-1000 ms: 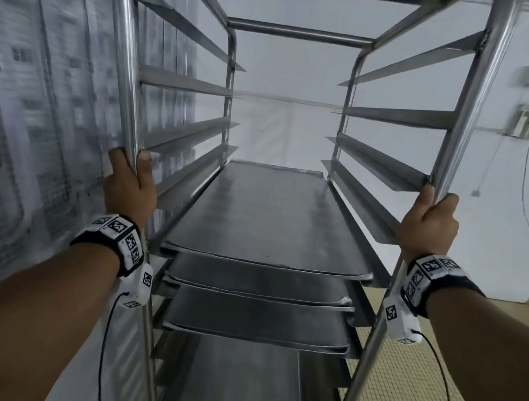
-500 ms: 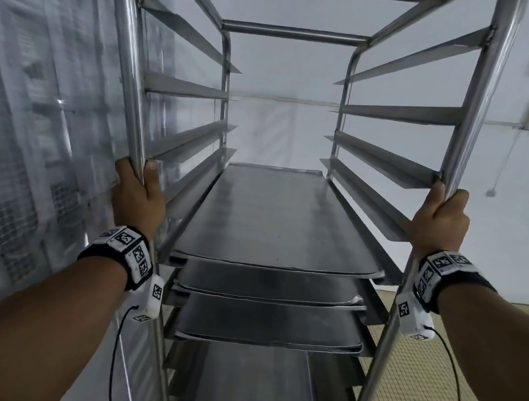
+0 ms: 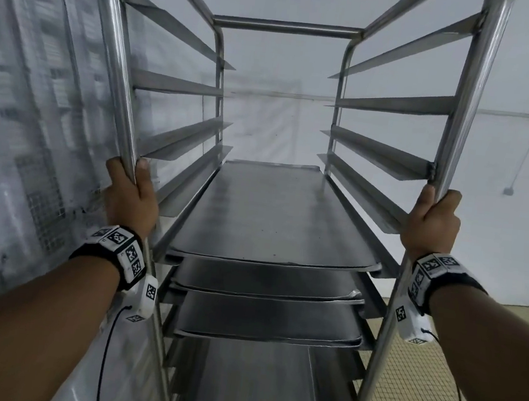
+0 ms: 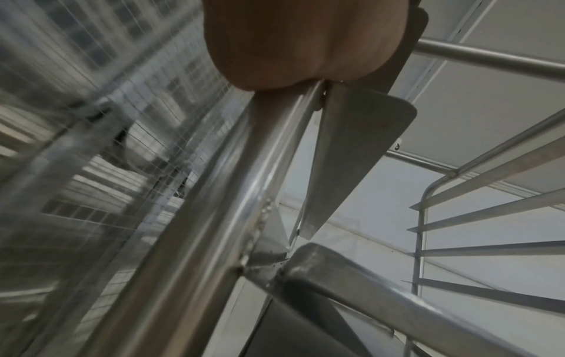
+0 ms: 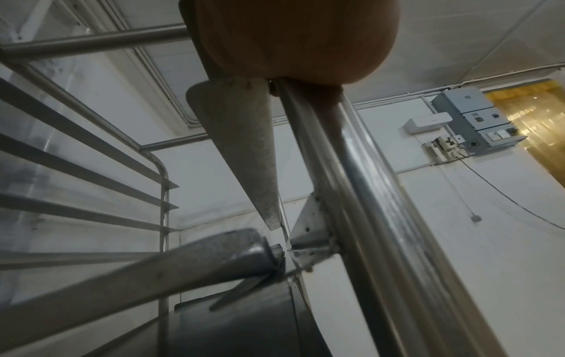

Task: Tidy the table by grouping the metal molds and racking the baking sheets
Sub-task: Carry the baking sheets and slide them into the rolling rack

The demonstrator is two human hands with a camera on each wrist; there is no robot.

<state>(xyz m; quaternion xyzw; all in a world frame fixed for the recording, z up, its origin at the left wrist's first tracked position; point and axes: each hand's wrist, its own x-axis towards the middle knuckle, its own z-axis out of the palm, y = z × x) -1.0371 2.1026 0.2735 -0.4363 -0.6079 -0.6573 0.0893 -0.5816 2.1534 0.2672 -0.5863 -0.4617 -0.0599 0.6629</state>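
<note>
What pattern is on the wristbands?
Black-and-white square marker codes on both wristbands, clearest in the head view.

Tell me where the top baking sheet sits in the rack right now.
In the head view, the top baking sheet sits centred on the rack runners between left hand and right hand, above two more sheets.

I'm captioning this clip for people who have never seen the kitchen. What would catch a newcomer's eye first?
A tall steel rack fills the head view, and the left hand and right hand each grip one of its near uprights. Inside it, baking sheets lie stacked on the middle runners, while the runners above them are bare. On the right, past the rack, is a white wall.
</note>
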